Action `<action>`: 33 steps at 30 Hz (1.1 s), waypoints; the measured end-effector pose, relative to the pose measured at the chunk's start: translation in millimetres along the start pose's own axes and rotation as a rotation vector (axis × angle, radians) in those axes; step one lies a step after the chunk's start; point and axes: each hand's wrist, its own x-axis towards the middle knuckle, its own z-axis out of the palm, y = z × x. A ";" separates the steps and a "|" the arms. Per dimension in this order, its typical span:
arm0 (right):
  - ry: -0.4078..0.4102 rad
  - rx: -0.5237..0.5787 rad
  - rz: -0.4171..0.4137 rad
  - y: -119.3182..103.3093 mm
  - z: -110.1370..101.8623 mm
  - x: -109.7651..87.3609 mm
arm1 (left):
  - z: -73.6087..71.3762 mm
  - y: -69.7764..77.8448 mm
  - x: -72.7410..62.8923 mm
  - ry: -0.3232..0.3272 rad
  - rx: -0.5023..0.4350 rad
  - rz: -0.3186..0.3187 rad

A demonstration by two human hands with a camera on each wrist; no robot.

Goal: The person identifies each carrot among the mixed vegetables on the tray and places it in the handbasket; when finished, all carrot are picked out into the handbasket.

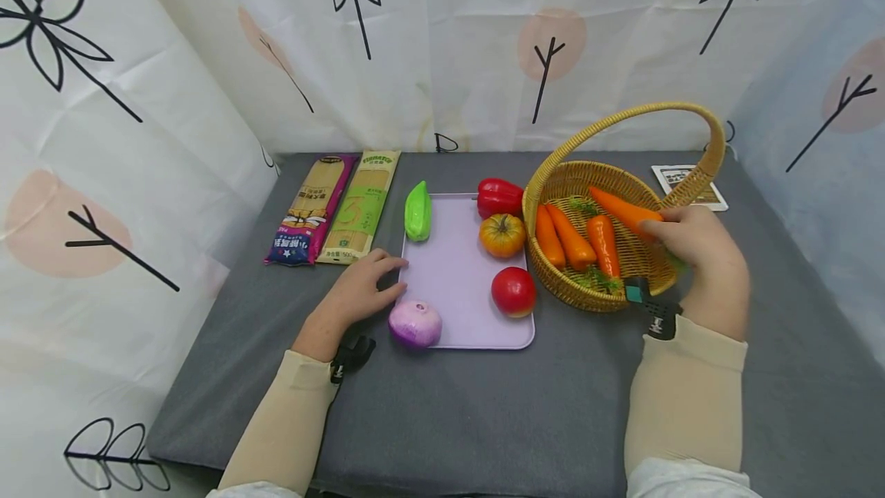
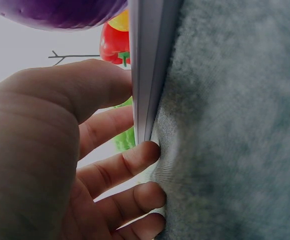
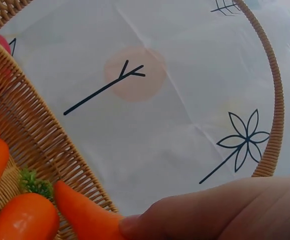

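My right hand [image 1: 708,248] reaches over the right side of the wicker basket [image 1: 608,300] and pinches an orange carrot [image 1: 618,207] near its right end. In the right wrist view the thumb lies on that carrot [image 3: 87,212]. Several other carrots [image 1: 571,237] with green tops lie in the basket. My left hand [image 1: 359,287] is at the left edge of the lilac tray [image 1: 459,271], thumb and index fingertips right at its rim. In the left wrist view the other fingertips [image 2: 145,197] rest on the grey cloth.
On the tray are a green pepper [image 1: 418,212], red pepper [image 1: 499,197], orange pumpkin [image 1: 502,235], tomato [image 1: 514,292] and purple onion [image 1: 415,323]. Two noodle packets [image 1: 314,210] lie at back left. A card [image 1: 707,194] lies behind the basket, whose tall handle [image 1: 646,110] arches above it.
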 end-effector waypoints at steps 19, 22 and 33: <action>-0.132 -0.061 0.025 -2.8 19.0 21.8 | 0.3 0.4 -2.1 0.000 0.002 -0.011; -0.133 -0.039 0.030 -4.2 21.1 21.9 | 0.3 1.0 -2.7 0.004 0.003 -0.008; -0.204 0.003 0.034 -11.2 16.4 13.1 | -1.2 4.1 -3.1 -0.009 0.005 -0.020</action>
